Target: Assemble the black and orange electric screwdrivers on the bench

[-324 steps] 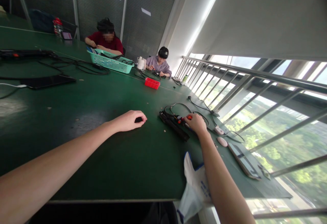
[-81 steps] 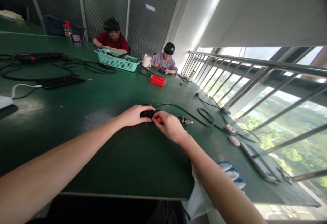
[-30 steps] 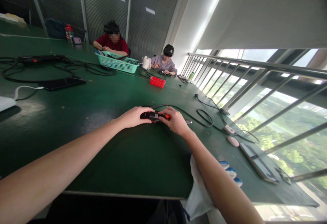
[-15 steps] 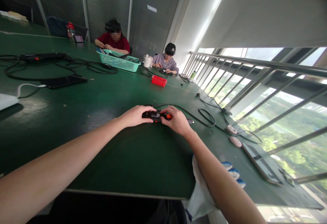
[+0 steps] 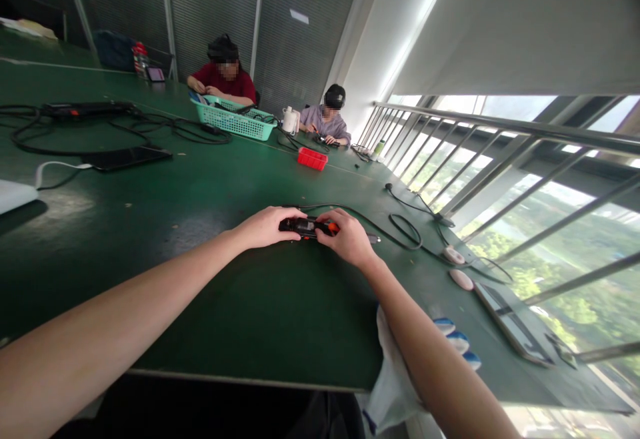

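Observation:
A long black device with orange parts (image 5: 303, 227) lies across the table in front of me, between my two hands. My left hand (image 5: 270, 227) is closed around its left end, with the thumb along the far side. On its right part, next to an orange piece, my right hand (image 5: 345, 235) is closed in a pinch. A small grey metallic end (image 5: 374, 239) sticks out to the right of that hand. My fingers hide much of the device, so I cannot tell its exact kind.
A black cable (image 5: 407, 229) loops to the right. Beyond are a red tray (image 5: 313, 159) and a turquoise basket (image 5: 235, 123), with two people seated behind. A white and blue glove (image 5: 395, 365) lies under my right forearm; a tablet (image 5: 513, 322) rests near the railing (image 5: 500, 129).
Both hands stay on the black device in nearly the same place. The whole view has shifted very slightly.

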{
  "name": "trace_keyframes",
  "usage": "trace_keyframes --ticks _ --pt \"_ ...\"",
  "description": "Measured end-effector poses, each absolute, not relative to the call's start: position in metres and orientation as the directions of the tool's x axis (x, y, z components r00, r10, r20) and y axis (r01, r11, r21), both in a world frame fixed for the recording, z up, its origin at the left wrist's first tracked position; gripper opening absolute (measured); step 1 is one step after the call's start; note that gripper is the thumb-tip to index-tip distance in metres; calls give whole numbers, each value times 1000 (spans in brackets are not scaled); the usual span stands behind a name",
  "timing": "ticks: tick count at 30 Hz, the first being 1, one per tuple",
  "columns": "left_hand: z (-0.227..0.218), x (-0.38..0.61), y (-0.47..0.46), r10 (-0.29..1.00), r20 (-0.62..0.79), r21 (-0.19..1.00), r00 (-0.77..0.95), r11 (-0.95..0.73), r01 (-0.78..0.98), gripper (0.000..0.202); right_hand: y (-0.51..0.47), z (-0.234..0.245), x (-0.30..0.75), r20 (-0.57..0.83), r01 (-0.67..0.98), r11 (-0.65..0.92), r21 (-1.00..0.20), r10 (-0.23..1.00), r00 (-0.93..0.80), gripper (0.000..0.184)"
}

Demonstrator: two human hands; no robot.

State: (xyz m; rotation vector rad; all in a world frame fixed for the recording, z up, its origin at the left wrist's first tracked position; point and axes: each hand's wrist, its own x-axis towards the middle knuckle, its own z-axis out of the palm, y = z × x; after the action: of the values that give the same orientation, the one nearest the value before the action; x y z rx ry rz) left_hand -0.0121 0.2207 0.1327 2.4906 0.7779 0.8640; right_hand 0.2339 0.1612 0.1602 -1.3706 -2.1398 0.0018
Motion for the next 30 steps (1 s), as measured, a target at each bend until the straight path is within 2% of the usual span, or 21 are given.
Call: trace_keyframes --ticks 5,9,12,20,25,28,30 --pt "131 -13 223 614 430 547 661 -761 350 52 147 165 221 471 806 520 -284 808 -355 15" --pt "133 -16 229 644 342 683 685 -671 290 61 132 166 199 394 779 583 -230 788 -473 14" --pt "137 -21 234 625 309 746 717 -627 225 59 131 158 186 366 797 573 -193 795 -483 20" --pt "146 -27 233 619 317 752 719 -626 207 43 137 151 184 340 829 525 -192 828 -445 11" --pt "155 -26 231 669 361 737 649 -631 241 31 135 154 184 358 793 563 -231 807 -469 20" --pt "156 -28 232 691 361 730 627 -627 271 23 136 153 179 321 783 591 -193 792 -518 19" --pt "158 -31 231 692 313 720 650 -620 313 20 136 154 178 299 795 587 -156 795 -528 16"
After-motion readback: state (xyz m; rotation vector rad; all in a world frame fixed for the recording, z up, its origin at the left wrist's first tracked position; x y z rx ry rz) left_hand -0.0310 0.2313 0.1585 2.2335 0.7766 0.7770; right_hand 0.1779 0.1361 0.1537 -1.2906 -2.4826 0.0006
